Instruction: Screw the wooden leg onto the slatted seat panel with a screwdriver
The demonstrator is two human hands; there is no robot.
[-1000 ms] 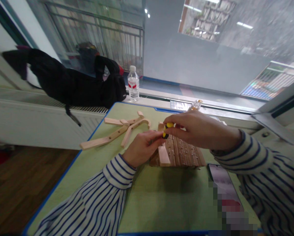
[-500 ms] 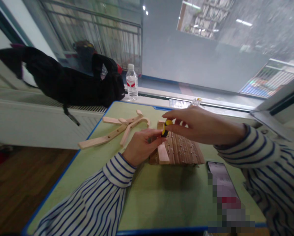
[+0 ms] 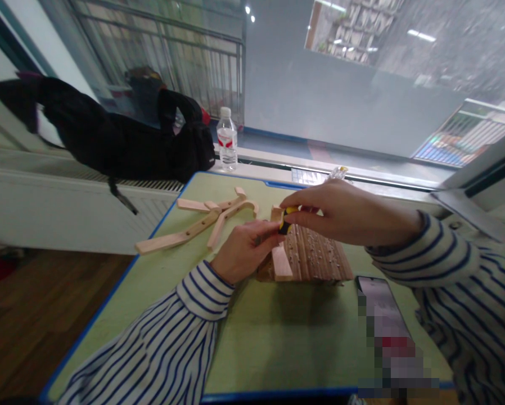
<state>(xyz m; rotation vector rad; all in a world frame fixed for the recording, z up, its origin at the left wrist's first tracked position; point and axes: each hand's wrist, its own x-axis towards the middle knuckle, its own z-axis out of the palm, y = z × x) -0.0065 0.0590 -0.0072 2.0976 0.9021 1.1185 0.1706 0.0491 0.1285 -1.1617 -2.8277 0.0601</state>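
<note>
A short yellow-and-black screwdriver [image 3: 284, 224] stands over a pale wooden piece [image 3: 282, 264]; its tip is hidden. My right hand [image 3: 341, 212] grips the yellow top of the handle between thumb and fingers. Lower down, my left hand [image 3: 244, 248] pinches at the black part from the left, just above the wood. Whether it also holds a screw cannot be seen. The wooden piece lies along the left side of a brown block of layered corrugated cardboard [image 3: 318, 256], dotted with many small holes.
Several hooked wooden pieces [image 3: 193, 228] with holes lie at the table's left. A phone [image 3: 383, 306], partly blurred, is on the green table [image 3: 252, 349] at right. Behind stand a water bottle [image 3: 227, 143] and a black bag [image 3: 130, 143] by the window.
My right hand has turned slightly around the screwdriver's handle, and the yellow top sits at a slightly different angle. My left hand stays at about the same place.
</note>
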